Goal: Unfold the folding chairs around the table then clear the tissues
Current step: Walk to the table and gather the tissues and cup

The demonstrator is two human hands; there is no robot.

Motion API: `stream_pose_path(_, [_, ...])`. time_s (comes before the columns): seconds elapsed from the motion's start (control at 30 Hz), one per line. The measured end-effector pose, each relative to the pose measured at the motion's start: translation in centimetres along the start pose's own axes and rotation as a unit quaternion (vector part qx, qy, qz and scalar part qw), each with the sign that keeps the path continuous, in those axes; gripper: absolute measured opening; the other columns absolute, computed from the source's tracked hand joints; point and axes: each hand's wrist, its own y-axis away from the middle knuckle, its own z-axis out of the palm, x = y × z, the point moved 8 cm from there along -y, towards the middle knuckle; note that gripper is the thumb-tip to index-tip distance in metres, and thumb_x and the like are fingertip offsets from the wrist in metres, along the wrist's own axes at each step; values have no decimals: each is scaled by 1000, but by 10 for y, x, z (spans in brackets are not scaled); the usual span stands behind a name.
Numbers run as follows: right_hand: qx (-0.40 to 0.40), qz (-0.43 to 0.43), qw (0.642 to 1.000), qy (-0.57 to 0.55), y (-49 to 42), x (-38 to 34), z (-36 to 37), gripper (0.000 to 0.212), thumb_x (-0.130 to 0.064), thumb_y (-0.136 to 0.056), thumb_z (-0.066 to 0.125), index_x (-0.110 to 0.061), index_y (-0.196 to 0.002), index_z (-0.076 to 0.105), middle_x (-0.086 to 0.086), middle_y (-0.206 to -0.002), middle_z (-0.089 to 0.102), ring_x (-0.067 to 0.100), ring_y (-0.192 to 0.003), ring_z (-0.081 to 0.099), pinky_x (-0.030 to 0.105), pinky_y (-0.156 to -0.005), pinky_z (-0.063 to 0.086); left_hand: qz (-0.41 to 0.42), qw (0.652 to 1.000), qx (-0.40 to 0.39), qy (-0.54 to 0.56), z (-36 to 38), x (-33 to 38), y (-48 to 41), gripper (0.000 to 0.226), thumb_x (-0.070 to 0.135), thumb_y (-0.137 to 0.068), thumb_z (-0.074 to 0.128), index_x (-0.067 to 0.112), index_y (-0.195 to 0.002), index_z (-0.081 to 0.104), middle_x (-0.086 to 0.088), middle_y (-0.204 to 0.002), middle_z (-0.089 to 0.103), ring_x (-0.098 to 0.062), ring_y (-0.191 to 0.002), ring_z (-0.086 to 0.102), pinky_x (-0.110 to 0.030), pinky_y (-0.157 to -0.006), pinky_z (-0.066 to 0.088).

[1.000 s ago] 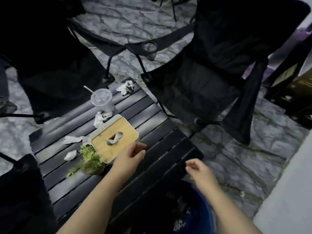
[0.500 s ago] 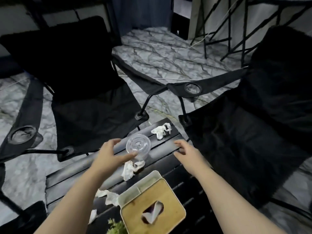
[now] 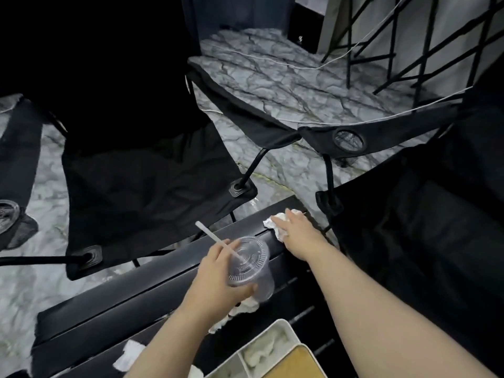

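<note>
Two hands split the work: the left hand (image 3: 218, 279) wraps a lidded plastic cup (image 3: 249, 264), lifting it off a tissue (image 3: 240, 309) lying beneath it at six o'clock, probably to free that tissue. At the cup's one o'clock, the right hand (image 3: 300, 233), arm stretched forward, presses palm-down with fingers spread on a crumpled tissue (image 3: 275, 226) near the slatted table's (image 3: 136, 296) far edge, not yet clenched. Both folding chairs (image 3: 141, 173) stand unfolded.

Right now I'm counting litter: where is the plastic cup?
In the left hand, the plastic cup is raised over the table, above a tissue.
</note>
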Motion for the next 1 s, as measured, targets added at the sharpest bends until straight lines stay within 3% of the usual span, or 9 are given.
stream_pose_path(0.1, [40, 6, 999, -10, 3, 6, 5, 39, -8, -82, 37, -23, -112, 57, 5, -123, 45, 29, -127, 35, 35, -92, 40, 6, 999, 16, 39, 1, -3, -2, 77, 29, -70, 76, 37, -134, 34, 22, -128, 25, 5, -116, 29, -2, -85, 29])
stream_pose_path(0.2, [87, 34, 995, -43, 17, 11, -2, 21, 1, -82, 45, -12, -90, 60, 2, -93, 39, 29, -106, 46, 30, -75, 36, -4, 997, 35, 68, -3, -1, -1, 76, 26, -68, 77, 33, -133, 37, 17, -123, 30, 3, -110, 36, 1, -76, 33])
stream_pose_path(0.3, [137, 81, 974, -163, 43, 23, -19, 15, -3, -83, 50, -14, -82, 60, 2, -93, 51, 21, -85, 49, 29, -68, 35, 2, 992, 71, 105, -15, 13, 0, 74, 22, -67, 78, 35, -129, 40, 25, -113, 32, 10, -105, 39, 6, -72, 34])
stream_pose_path(0.37, [158, 79, 961, -211, 67, 26, -31, 11, -8, -85, 53, -13, -85, 63, 2, -97, 56, 18, -84, 49, 28, -68, 36, 7, 989, 92, 119, -26, 27, 5, 74, 23, -67, 78, 39, -128, 40, 27, -111, 32, 21, -104, 36, -1, -73, 37])
stream_pose_path(0.57, [190, 105, 931, -293, 163, 57, -44, 8, -11, -85, 58, -14, -83, 65, -5, -93, 59, 8, -80, 52, 8, -60, 35, 28, 988, 77, 130, -34, 77, 40, 74, 30, -66, 80, 35, -129, 42, 14, -125, 35, -3, -115, 45, -25, -95, 37])
stream_pose_path(0.73, [200, 178, 892, -363, 273, 106, -23, 6, -12, -82, 60, -15, -79, 63, -9, -84, 61, 13, -79, 57, 21, -61, 41, 66, 992, 18, 106, -7, 130, 97, 67, 37, -68, 77, 43, -124, 41, 29, -118, 35, 16, -105, 39, -23, -88, 37])
stream_pose_path(0.83, [203, 212, 872, -392, 350, 127, 1, 6, -15, -82, 61, -17, -77, 61, -10, -77, 61, 10, -72, 56, 21, -56, 39, 83, 992, -17, 94, 21, 155, 146, 56, 37, -70, 76, 49, -112, 42, 21, -115, 38, 23, -100, 35, -19, -82, 36])
stream_pose_path(0.93, [183, 274, 838, -436, 431, 151, 53, 10, -13, -82, 60, -22, -78, 58, -7, -75, 59, 14, -65, 54, 28, -56, 39, 117, 990, -67, 50, 65, 177, 209, 52, 36, -68, 76, 56, -100, 40, 22, -116, 40, 11, -101, 40, -19, -86, 34])
stream_pose_path(1.0, [186, 301, 807, -473, 481, 163, 92, 21, -6, -79, 60, -25, -86, 53, -1, -80, 60, 20, -64, 56, 32, -56, 44, 123, 985, -121, 26, 108, 177, 254, 55, 37, -67, 75, 54, -106, 40, 16, -119, 40, 4, -105, 38, -11, -86, 32])
